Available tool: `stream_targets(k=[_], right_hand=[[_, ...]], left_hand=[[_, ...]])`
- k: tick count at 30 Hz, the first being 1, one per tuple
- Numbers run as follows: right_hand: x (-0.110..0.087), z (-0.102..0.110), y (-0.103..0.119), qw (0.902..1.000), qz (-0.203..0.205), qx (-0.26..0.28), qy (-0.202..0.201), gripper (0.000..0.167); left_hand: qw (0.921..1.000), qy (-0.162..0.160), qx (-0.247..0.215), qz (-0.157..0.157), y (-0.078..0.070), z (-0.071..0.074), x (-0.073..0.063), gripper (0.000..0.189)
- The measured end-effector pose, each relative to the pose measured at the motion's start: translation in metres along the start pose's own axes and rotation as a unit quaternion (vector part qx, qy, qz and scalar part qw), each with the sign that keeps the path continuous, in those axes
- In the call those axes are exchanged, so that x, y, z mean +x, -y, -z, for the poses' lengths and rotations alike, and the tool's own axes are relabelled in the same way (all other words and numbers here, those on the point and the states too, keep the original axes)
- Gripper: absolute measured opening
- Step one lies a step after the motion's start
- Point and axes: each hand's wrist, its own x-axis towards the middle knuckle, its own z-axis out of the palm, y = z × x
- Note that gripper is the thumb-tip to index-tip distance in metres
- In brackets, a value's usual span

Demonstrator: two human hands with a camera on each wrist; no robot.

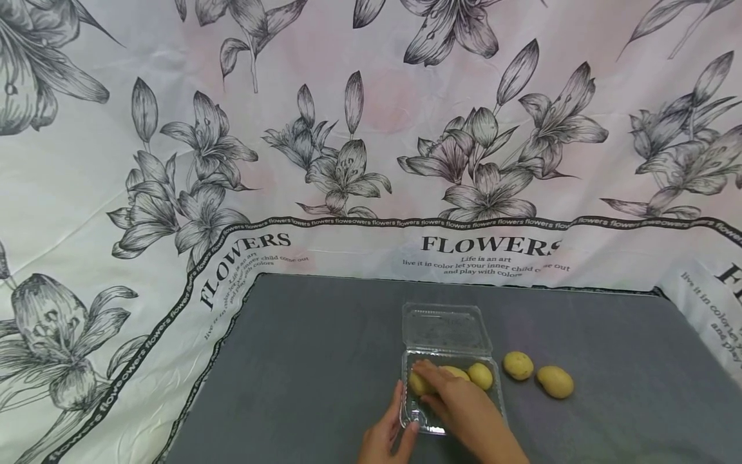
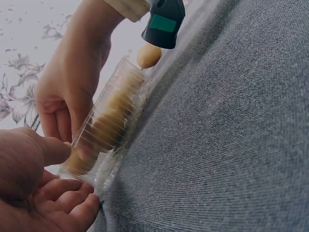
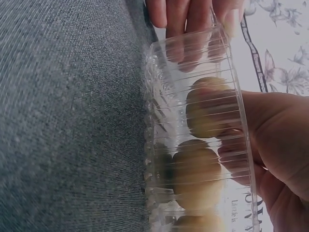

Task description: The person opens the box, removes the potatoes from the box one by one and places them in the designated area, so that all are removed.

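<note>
Soft, even light is falling across my worktop (image 1: 313, 367). The floral cloth (image 1: 371, 187) is glowing palest at left. My clear box (image 1: 446, 330) is catching thin glints along its edges. In both wrist views the background is washing toward white, and ribbed plastic is blurring the potatoes (image 3: 198, 179).

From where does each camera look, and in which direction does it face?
Head: on the head, facing forward and down at the box; left hand and right hand show.
Left wrist: on that wrist, facing the box's side; both hands partly show.
Right wrist: on that wrist, facing the box; both hands partly show.
Shared: both wrist views show potatoes inside the box.
</note>
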Motion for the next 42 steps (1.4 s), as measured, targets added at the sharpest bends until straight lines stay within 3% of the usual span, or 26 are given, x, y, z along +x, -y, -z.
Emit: stream_targets(k=[9,23,42], right_hand=[[0.0,0.002,0.0,0.9994,0.028,0.012,-0.016,0.054],[-0.002,0.004,0.003,0.9975,0.05,0.025,-0.043,0.056],[-0.008,0.014,0.003,0.9978,0.033,0.047,-0.031,0.055]], left_hand=[[0.9997,0.015,-0.011,0.017,-0.004,0.001,0.002,0.071],[0.9999,0.01,-0.007,0.011,-0.003,0.001,0.0,0.07],[0.9999,0.01,0.006,0.001,-0.001,0.0,0.001,0.07]])
